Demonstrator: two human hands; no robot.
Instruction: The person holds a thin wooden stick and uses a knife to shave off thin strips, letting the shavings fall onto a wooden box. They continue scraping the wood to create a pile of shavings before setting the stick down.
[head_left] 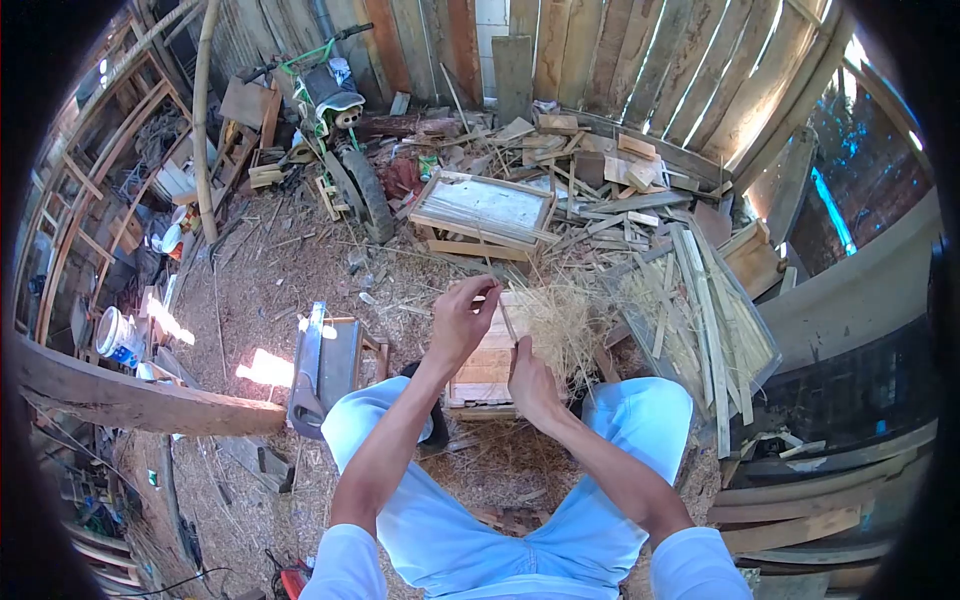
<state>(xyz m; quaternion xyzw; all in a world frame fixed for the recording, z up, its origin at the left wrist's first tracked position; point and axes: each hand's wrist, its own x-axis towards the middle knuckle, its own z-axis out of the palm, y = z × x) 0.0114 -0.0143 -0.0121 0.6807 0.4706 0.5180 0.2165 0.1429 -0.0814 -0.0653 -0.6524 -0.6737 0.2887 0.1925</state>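
Sitting astride a low wooden bench [483,376], the person works with both bare hands in front of the body, forearms extended over the knees. The left hand [467,318] is raised above the bench top, its fingertips pinched together on a thin strip [488,257] that rises away from the person. The right hand [535,385] is lower and nearer the body, its fingers wrapped around a slim piece [508,324] that projects upward beside the left hand; whether this is a blade or wood cannot be determined. The two hands are near each other but apart.

A loose heap of pale shavings [565,325] lies just beside the bench on the right. On the left, a handsaw [308,372] rests along the edge of a dark-topped stool [342,352]. Further right, long wooden slats [693,300] lie across a framed panel [752,335].

Ahead of the bench, a shallow wooden frame [485,205] with a pale surface sits against a pile of scrap wood [600,180]. A green motorbike [335,100] stands to its left, near the plank wall [590,50]. Debris covers the ground [270,260].
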